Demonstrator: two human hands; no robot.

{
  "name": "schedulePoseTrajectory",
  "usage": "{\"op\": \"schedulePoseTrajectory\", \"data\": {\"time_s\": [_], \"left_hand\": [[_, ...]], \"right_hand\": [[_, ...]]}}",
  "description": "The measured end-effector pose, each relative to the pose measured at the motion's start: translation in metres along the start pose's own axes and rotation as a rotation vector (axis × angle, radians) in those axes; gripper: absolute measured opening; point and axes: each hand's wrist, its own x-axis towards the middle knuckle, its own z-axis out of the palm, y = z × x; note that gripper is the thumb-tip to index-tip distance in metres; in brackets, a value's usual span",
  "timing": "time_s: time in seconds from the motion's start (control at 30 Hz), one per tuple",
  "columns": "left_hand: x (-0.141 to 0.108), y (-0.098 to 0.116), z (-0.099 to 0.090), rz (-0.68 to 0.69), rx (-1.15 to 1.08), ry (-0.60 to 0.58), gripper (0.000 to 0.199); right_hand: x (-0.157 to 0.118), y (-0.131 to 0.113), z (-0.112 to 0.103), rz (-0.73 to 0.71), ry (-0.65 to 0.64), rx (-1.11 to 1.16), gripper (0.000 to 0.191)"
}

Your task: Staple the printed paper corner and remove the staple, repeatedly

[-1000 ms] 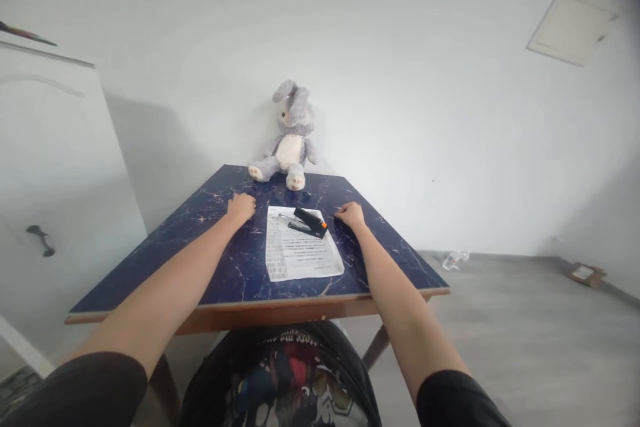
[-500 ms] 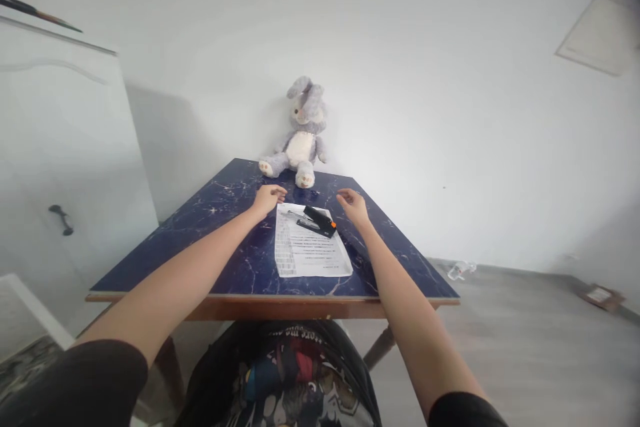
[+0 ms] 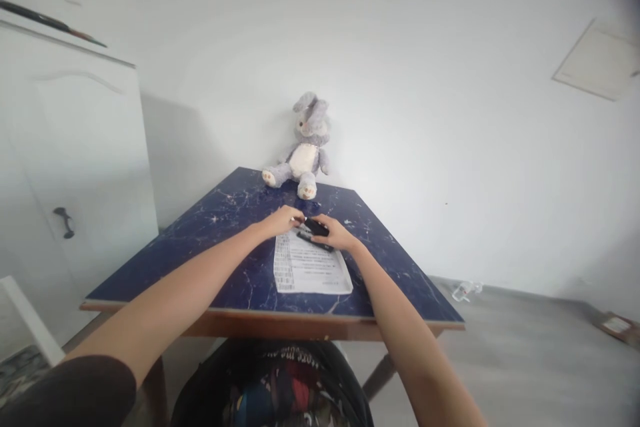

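Observation:
A black stapler (image 3: 316, 227) lies on a printed paper sheet (image 3: 313, 273), its upper and lower arms spread apart. My right hand (image 3: 336, 233) is closed around the stapler's rear end, covering the orange part there. My left hand (image 3: 289, 219) is at the front end, its fingers pinched together against the tip of the stapler. Exactly which part the left fingertips grip is too small to make out. Both hands rest over the far half of the sheet.
The blue marbled table (image 3: 240, 247) has a wooden front edge close to my body. At its far side a grey plush rabbit (image 3: 304, 157) leans on the wall. A white cabinet (image 3: 90, 147) stands left. On the floor at right lies a clear plastic item (image 3: 466, 290).
Both hands have moved inward from either side of the paper onto the stapler. The right hand has taken hold of its rear, the left its front end. The camera view has tilted slightly up.

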Motion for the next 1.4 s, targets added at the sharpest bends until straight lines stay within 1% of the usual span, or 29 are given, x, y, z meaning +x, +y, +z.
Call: {"op": "schedulePoseTrajectory", "data": {"time_s": [0.07,0.17,0.3,0.5,0.73,1.07,1.17,1.23,1.4], "left_hand": [[-0.001,0.000,0.000,0.027,0.056,-0.034,0.017],[-0.003,-0.004,-0.001,0.014,0.108,-0.047,0.020],[-0.003,-0.007,-0.003,-0.005,0.078,-0.073,0.018],[-0.004,-0.006,-0.002,-0.025,0.086,-0.089,0.019],[-0.004,-0.005,-0.001,-0.040,0.047,-0.055,0.019],[-0.001,-0.010,-0.001,-0.018,0.084,-0.079,0.014],[0.000,-0.014,-0.006,-0.021,0.094,-0.097,0.014],[-0.002,-0.020,-0.013,-0.024,0.077,-0.124,0.016],[-0.009,-0.042,-0.034,-0.033,-0.065,-0.196,0.030]], "right_hand": [[0.001,0.000,0.000,0.003,-0.006,-0.006,0.056],[0.000,0.001,0.000,0.005,-0.017,-0.024,0.055],[0.000,0.000,-0.002,0.001,-0.021,-0.027,0.054],[0.001,0.000,-0.002,-0.007,-0.025,-0.025,0.055],[0.002,0.003,-0.002,-0.017,-0.024,-0.048,0.054],[0.000,0.005,-0.001,-0.004,-0.039,-0.057,0.054],[0.000,0.003,-0.002,-0.001,-0.032,-0.046,0.054],[0.000,-0.001,-0.003,0.025,-0.038,-0.028,0.051],[-0.001,-0.007,-0.003,0.136,-0.073,0.078,0.040]]}}
